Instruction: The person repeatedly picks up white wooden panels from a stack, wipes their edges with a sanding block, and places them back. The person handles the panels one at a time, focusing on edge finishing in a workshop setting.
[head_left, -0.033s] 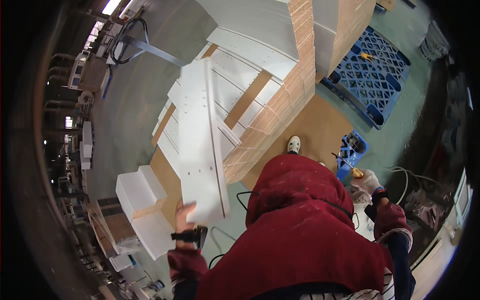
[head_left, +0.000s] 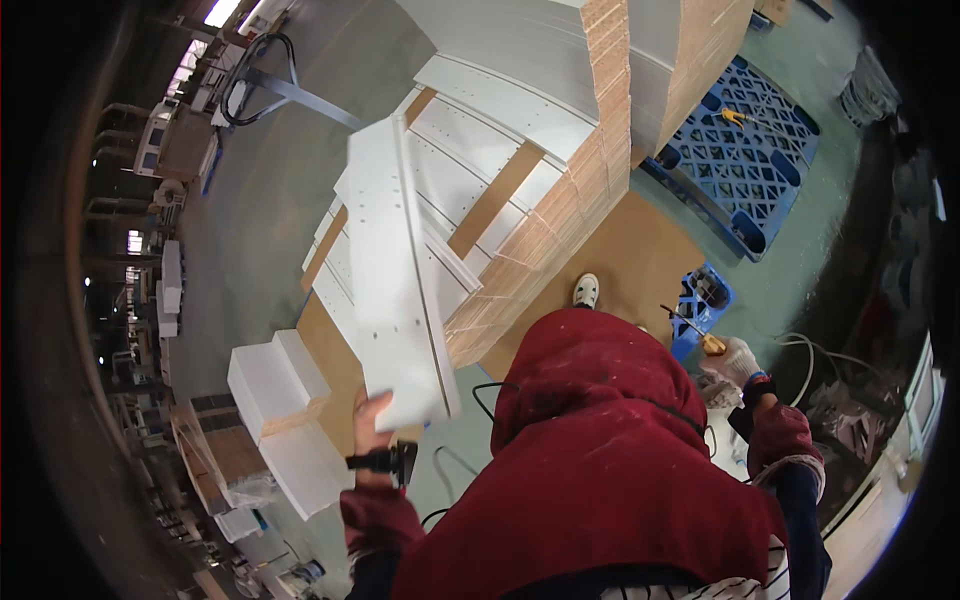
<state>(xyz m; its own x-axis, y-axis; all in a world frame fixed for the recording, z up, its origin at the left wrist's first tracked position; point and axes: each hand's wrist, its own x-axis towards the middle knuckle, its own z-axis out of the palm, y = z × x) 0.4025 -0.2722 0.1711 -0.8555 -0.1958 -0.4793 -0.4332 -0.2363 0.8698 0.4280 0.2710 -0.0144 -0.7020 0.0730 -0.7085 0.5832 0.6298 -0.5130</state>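
My left hand, bare with a black strap at the wrist, is closed on the near end of a long white panel. Small drilled holes dot the panel, and a groove runs along its right edge. It is held aslant above a stack of similar white panels; whether it touches them I cannot tell. Off to the right, my gloved right hand is wrapped round a yellow-handled air blow gun. The gun's thin dark nozzle points up and left.
Brown strips lie across the stacked panels. Tall board stacks stand beyond. A blue plastic pallet at the far right bears another yellow-handled tool. White boards lie at left. A hose trails beside my right hand.
The white panel's far end has shifted slightly left, and its near end has risen a little with my left hand. My right hand looks nearly still.
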